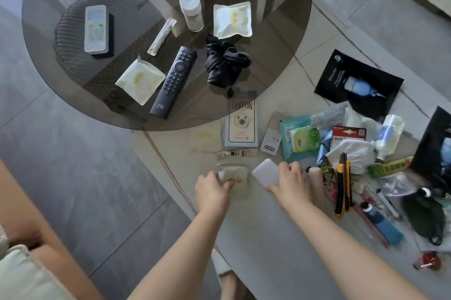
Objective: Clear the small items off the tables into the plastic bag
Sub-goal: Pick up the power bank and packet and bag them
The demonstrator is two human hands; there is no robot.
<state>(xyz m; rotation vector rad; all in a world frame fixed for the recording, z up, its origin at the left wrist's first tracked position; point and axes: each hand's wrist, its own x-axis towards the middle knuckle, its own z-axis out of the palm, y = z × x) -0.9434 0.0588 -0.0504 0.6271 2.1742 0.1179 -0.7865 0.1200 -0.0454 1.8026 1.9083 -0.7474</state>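
Left hand (212,186) pinches packet (238,174); right hand (290,179) grips eraser (266,172).

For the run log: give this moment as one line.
left hand: grips white packet | right hand: grips white block | surface: low white table | plastic bag: not seen
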